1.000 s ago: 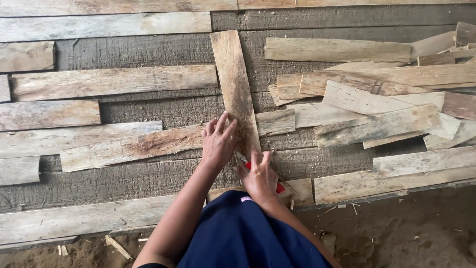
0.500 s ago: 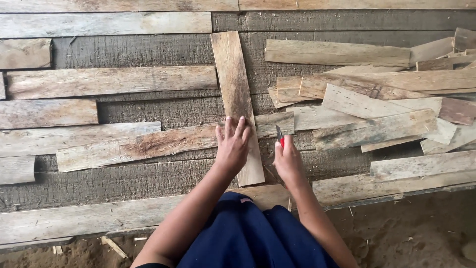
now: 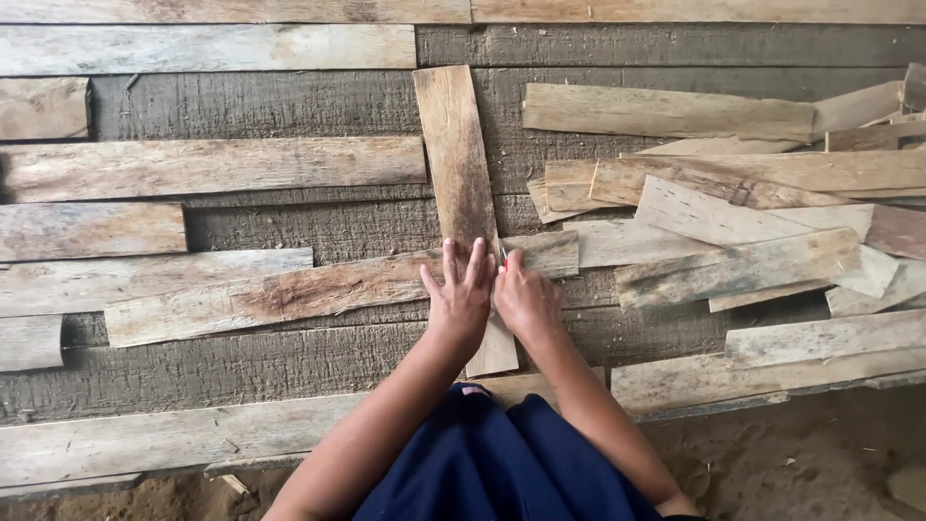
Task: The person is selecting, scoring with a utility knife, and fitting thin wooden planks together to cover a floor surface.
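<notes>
Left hand (image 3: 461, 301), fingers spread, pins upright plank (image 3: 461, 183); right hand (image 3: 526, 301) clamps red tool (image 3: 503, 255); keep pressure flat.

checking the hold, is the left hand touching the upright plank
Touching. The head view shows the left hand lying flat, fingers spread, on the upright plank, with no gap visible beneath the palm.

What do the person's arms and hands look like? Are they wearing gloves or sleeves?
No gloves and no sleeves show. The left hand and the right hand are bare, with no rings, and both forearms are bare too, without watches or bracelets. Below them is dark navy blue cloth clothing with a tiny pink bit at its top.
</notes>
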